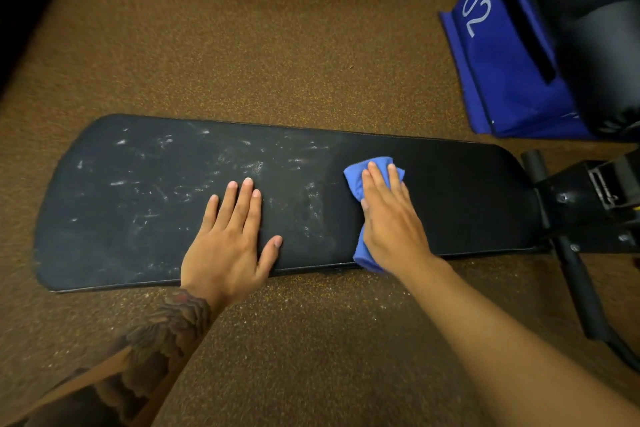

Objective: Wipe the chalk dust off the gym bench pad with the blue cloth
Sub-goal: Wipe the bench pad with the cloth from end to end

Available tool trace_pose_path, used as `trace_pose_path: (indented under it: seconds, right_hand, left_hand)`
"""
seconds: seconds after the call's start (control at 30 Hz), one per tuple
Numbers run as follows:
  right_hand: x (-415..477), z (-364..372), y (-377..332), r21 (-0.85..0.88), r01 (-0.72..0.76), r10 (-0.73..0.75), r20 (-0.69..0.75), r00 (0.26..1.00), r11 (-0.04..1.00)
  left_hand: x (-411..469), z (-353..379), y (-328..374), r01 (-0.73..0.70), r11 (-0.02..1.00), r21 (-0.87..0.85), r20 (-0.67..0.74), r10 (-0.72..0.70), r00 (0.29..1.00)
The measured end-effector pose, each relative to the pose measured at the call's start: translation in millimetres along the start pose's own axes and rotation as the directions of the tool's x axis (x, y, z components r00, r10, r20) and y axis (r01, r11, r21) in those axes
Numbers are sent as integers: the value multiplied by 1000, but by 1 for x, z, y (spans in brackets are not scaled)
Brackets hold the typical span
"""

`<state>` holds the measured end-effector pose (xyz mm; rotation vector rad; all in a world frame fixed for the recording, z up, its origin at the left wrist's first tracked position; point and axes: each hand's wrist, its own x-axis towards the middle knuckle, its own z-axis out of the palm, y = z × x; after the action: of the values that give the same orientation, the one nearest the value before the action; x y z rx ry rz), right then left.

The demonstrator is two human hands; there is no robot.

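Nearest the camera: two bare forearms, the left one tattooed, reaching up onto the bench pad (450, 191) from its near edge.

Right hand (391, 218): laid flat, fingers together, pressing the blue cloth (360, 177) against the pad; the cloth is bunched under the palm and shows past the fingertips and at the wrist.

Left hand (232, 239): released, fingers spread, palm down on the bare pad, holding nothing; it looks to be steadying the pad.

Pad's long axis: runs from 9 o'clock to 3 o'clock across the view.

Chalk dust (166, 177): white smears cover the stretch from the cloth toward 9 o'clock; the stretch toward 3 o'clock looks clean.

Deciding relation: the dust lies at 9 o'clock of the cloth hand, along the long axis, with the left hand between cloth and the thickest marks.

Judgement: roughly a third done; the next strokes should travel toward 9 o'clock, and the left hand likely must shift clear.

Floor (277, 45): brown speckled, with pale specks near the pad's near edge.
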<state>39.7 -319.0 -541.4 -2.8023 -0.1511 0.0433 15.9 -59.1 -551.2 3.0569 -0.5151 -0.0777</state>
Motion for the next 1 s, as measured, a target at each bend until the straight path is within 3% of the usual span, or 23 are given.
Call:
trace_pose_path:
  seconds: [0.3,0.63,0.77,1.0]
  right_hand:
    - [81,5,-33,6,-152,152,-52,987,988]
    - [-27,12,-30,-19,59,-59,-7,998,998]
    - [-20,7,-12,-25,4,-4,0,1000,1000]
    - [82,-2,-15,-17,-170,169,-57,984,985]
  left_hand:
    - [0,0,0,1,1000,17,12,-1,1000]
    - [0,1,0,9,1000,7,3,-9,1000]
    - [0,1,-1,6,1000,19,14,-6,1000]
    - [0,1,-2,-1,1000,16,20,1,1000]
